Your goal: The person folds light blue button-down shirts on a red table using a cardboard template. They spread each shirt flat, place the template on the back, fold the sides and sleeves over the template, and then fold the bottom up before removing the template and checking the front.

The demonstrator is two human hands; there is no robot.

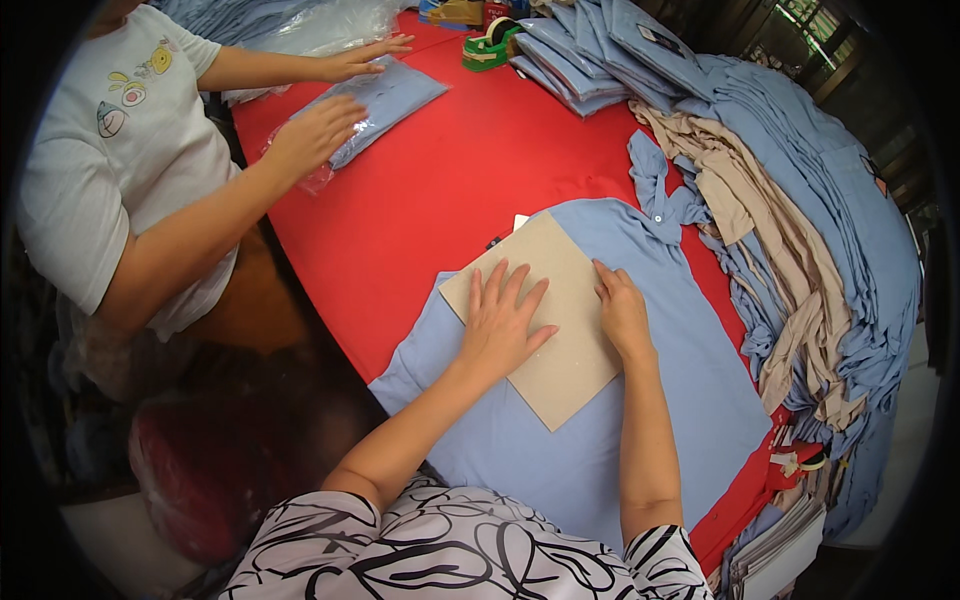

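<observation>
A blue collared shirt (pixel 690 390) lies spread over the red-covered table in front of me. On it rests a tan cardboard sheet (pixel 565 375), set at an angle. My left hand (pixel 500 325) lies flat on the board with its fingers spread. At the board's right edge is my right hand (pixel 622 312), its fingers bent together; what is between them is hidden. A small white tag (pixel 520 222) shows beside the board's far corner. Part of the shirt is covered by the board and my hands.
Across the table at left, a co-worker's hands (pixel 318 135) are over a folded blue shirt in clear plastic (pixel 385 105). A green tape dispenser (pixel 490 48) and bagged shirts (pixel 600 55) stand at the back. Blue and beige garments (pixel 770 230) pile along the right.
</observation>
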